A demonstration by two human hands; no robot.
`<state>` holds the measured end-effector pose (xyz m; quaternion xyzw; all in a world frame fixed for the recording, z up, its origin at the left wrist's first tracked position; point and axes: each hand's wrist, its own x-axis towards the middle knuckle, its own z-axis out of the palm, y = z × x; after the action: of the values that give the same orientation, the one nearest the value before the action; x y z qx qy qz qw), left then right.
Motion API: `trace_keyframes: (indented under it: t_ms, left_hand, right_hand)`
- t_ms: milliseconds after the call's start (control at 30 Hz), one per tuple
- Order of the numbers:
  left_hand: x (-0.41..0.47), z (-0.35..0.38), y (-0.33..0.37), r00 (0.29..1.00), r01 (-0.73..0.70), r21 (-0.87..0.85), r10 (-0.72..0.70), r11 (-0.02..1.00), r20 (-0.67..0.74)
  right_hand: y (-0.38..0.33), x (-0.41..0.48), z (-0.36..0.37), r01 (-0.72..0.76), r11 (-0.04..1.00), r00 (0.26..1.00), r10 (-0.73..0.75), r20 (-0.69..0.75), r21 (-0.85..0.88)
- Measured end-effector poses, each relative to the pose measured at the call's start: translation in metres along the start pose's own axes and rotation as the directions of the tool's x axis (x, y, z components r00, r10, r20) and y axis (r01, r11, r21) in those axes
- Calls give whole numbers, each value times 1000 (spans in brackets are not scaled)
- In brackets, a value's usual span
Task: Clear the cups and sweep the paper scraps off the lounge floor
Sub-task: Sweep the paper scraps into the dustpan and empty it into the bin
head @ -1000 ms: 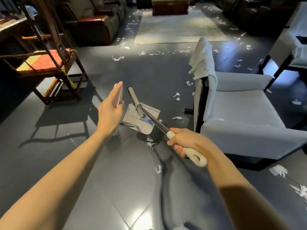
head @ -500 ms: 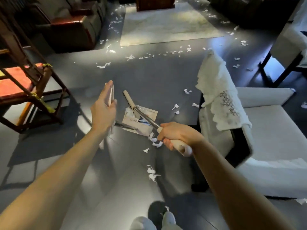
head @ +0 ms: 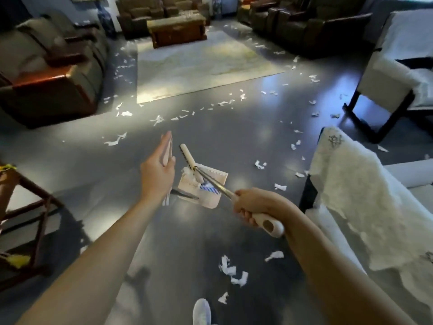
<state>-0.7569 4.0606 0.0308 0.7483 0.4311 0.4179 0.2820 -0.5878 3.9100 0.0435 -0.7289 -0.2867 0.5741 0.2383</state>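
Many paper scraps (head: 232,273) litter the dark floor (head: 234,137); they look light and flimsy, likely to flutter under a fast stroke. The right hand (head: 255,207) is clenched round the broom (head: 215,181) at its white grip, the sensible hold. Its stiff shaft slants forward-left, down to the dustpan (head: 210,200). The left hand (head: 158,172) pinches the dustpan's upright handle between thumb and straight fingers.
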Motion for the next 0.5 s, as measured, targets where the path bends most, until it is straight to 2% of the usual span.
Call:
trace_keyframes:
  t_ms: [167, 367, 500]
  left_hand:
    - [144, 44, -40, 994, -61, -18, 63, 998, 94]
    - [295, 135, -82, 969, -143, -113, 162, 983, 185]
    - [411, 218, -103, 967, -183, -37, 187, 982, 174]
  right_hand:
    - [-82, 88, -35, -73, 970, 996, 83, -31, 234]
    - [-155, 214, -112, -48, 955, 992, 79, -97, 292]
    - [-206, 309, -196, -73, 951, 984, 118, -135, 300]
